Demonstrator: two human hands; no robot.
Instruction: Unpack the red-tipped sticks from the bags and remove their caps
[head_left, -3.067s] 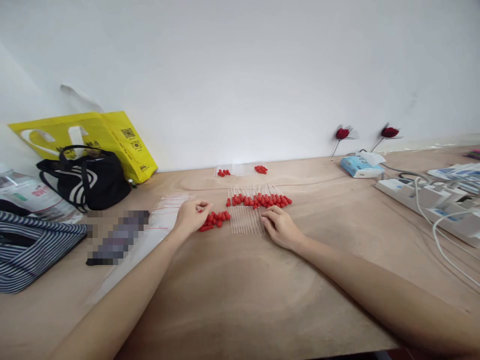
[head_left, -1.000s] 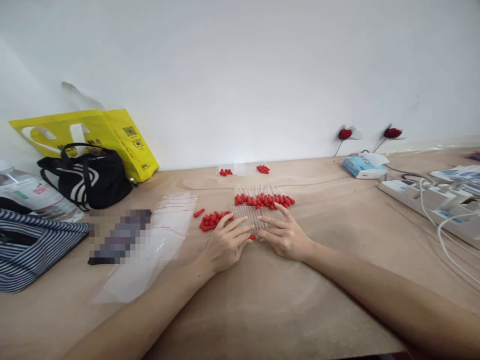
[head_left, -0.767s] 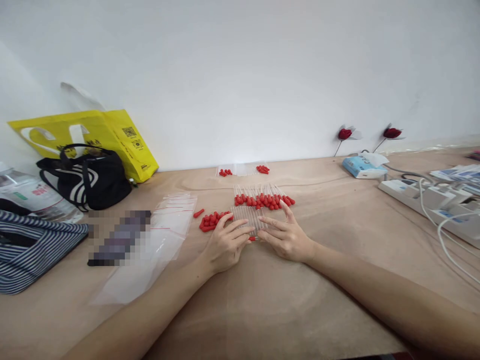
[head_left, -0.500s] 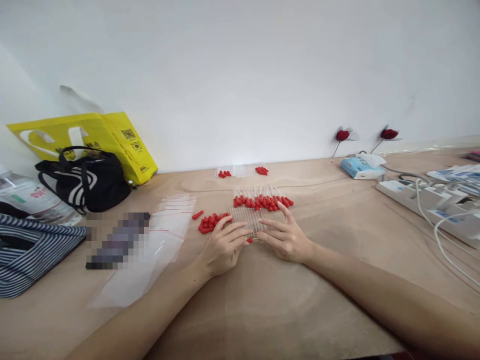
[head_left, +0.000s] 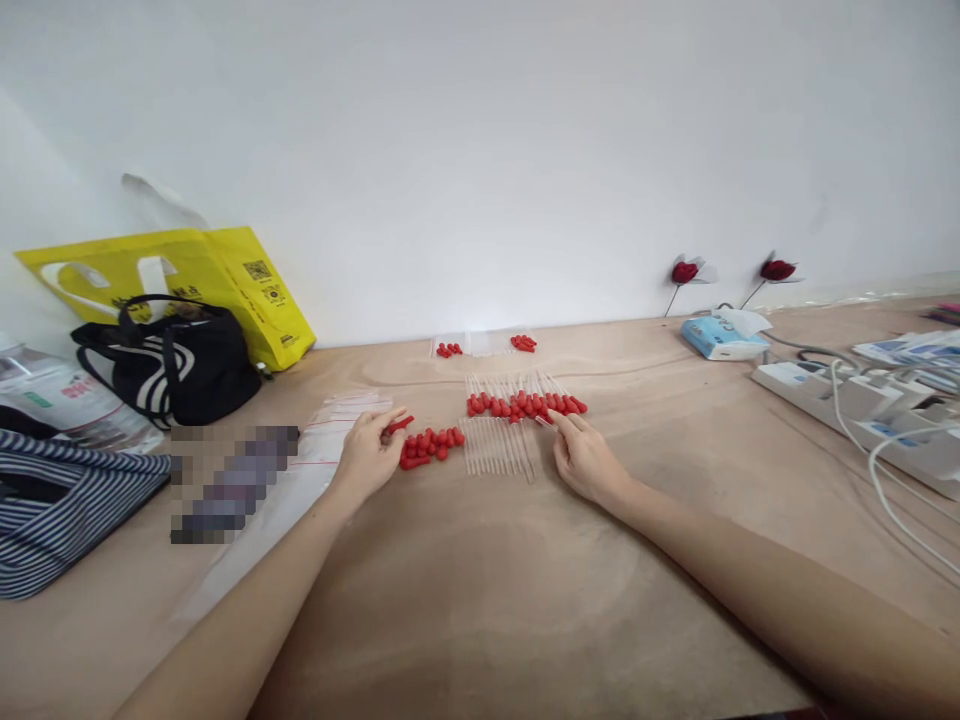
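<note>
My left hand (head_left: pixel 370 448) pinches a red rubber bulb (head_left: pixel 400 425) between thumb and fingertips, left of a heap of loose red bulbs (head_left: pixel 429 443). My right hand (head_left: pixel 589 460) has its fingers closed around the end of a thin clear tube (head_left: pixel 543 421), beside a row of droppers (head_left: pixel 525 400). These droppers have red bulbs toward me and clear stems pointing away. A row of bare clear tubes (head_left: pixel 496 448) lies side by side between my hands. The palm sides of both hands are partly hidden.
Clear zip bags (head_left: pixel 341 420) lie under and beside my left forearm. Farther back is a bag (head_left: pixel 486 342) with red bulbs at its ends. A yellow bag (head_left: pixel 281 320) and a black bag (head_left: pixel 202 365) stand left; a tissue pack (head_left: pixel 721 337) and power strip (head_left: pixel 862 415) lie right.
My hands have moved apart from over the clear tubes. The left went left and took hold of a red bulb; the right moved slightly away from me. The red-tipped piece between them is gone from there.
</note>
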